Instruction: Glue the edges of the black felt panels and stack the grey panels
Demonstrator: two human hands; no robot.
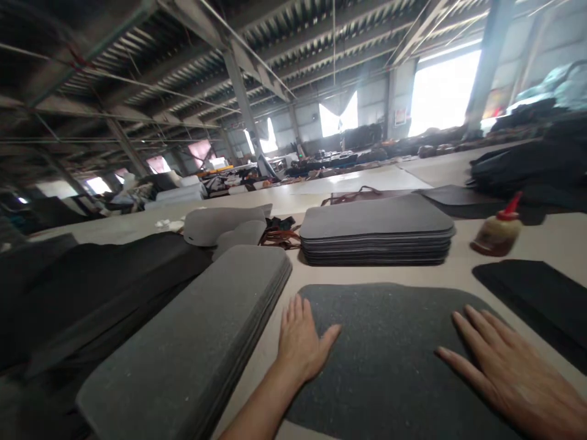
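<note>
A dark foam pad (389, 354) is pressed flat on the table (550, 241) by the left hand (300, 342) and right hand (513, 373) — both grips open, palms down; it could be slid askew by uneven pressure.

A dark grey foam pad (389, 354) lies flat on the pale worktop (458, 269), directly in front of the person. Its corners are rounded and its surface is finely speckled (a rough, felt-like grain). The left hand (300, 342) rests palm down on its left edge, fingers spread; the right hand (509, 373) lies flat on its right side. It is a single sheet, with nothing under it but the worktop.
</note>
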